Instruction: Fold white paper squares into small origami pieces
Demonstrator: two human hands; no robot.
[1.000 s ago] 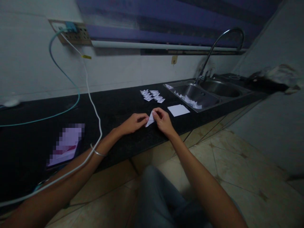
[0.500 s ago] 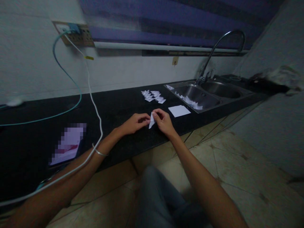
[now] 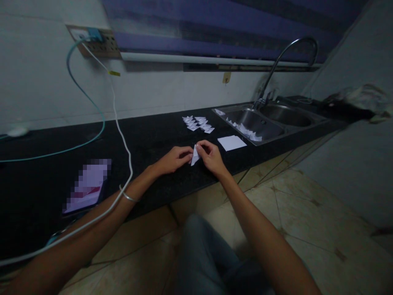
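Observation:
Between my two hands, over the dark counter, is a small folded piece of white paper (image 3: 195, 157). My right hand (image 3: 210, 157) pinches its upper right side between thumb and fingers. The fingertips of my left hand (image 3: 176, 159) close on its left edge. Just behind my hands lie several small folded paper pieces (image 3: 198, 123) in two overlapping rows. To the right of my right hand rests a flat stack of white paper (image 3: 232, 143).
A steel sink (image 3: 288, 133) with a tall curved faucet (image 3: 272, 69) is at the right, and more folded paper (image 3: 245, 132) lies along its left basin. A phone (image 3: 89, 186) lies at the left. A white cable (image 3: 123, 141) crosses over my left forearm from the wall socket (image 3: 104, 44).
The folded paper and my fingers have shifted very slightly to the left. Both hands keep their hold on it, and everything else stays in place.

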